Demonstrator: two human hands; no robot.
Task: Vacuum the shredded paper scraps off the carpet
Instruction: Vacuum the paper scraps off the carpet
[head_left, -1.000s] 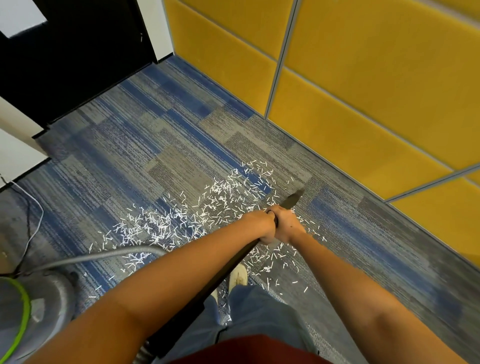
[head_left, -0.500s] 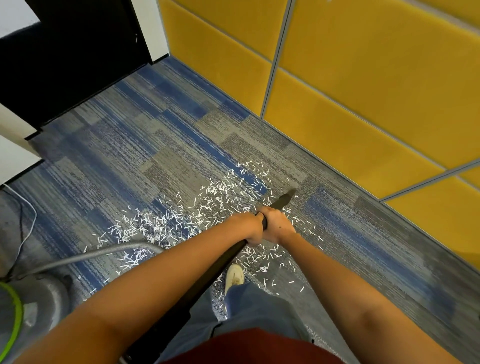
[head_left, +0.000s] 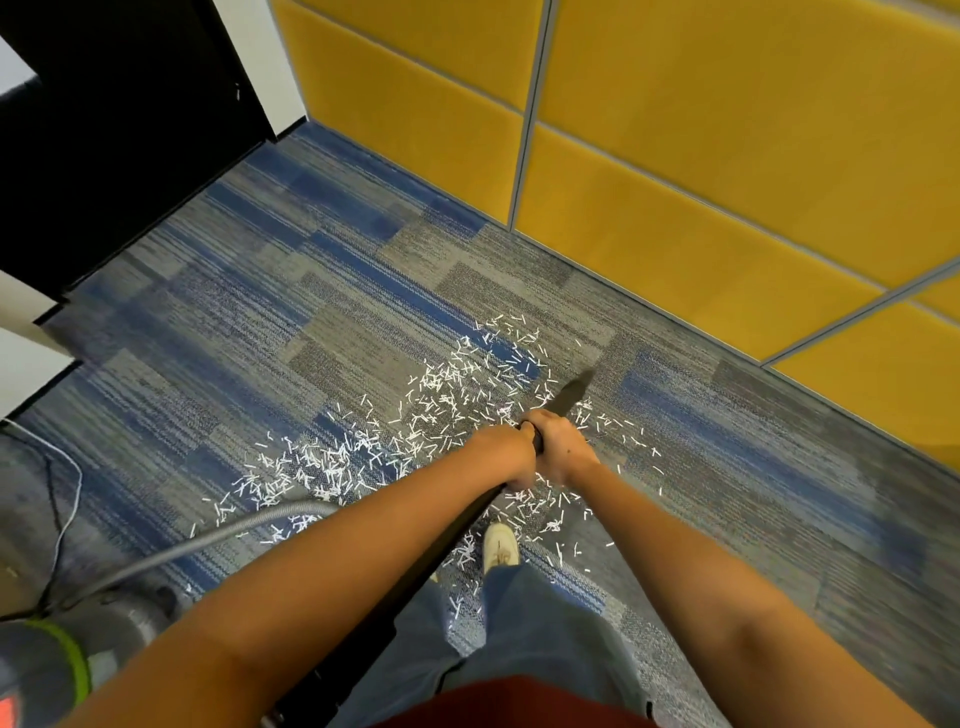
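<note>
Hands — left (head_left: 511, 453), right (head_left: 563, 448) — grip wand (head_left: 570, 397) over scraps (head_left: 447, 395).

Diffuse indoor light fills the scene brightly and evenly. Shadows on the carpet (head_left: 260, 338) are soft, with a faint darkening beneath the forearms (head_left: 363, 571). The yellow wall panels (head_left: 727, 156) look vivid and uniformly saturated, while the doorway (head_left: 104, 130) at the upper left sinks into featureless black. At the centre, the white paper scraps (head_left: 441, 395) show crisply against the darker pile. The tip of the wand (head_left: 571, 392) is smeared. Wide-angle distortion bows the panel seams and the floor edge. The vacuum canister (head_left: 47, 670) in the lower left corner is soft and blurred.
</note>
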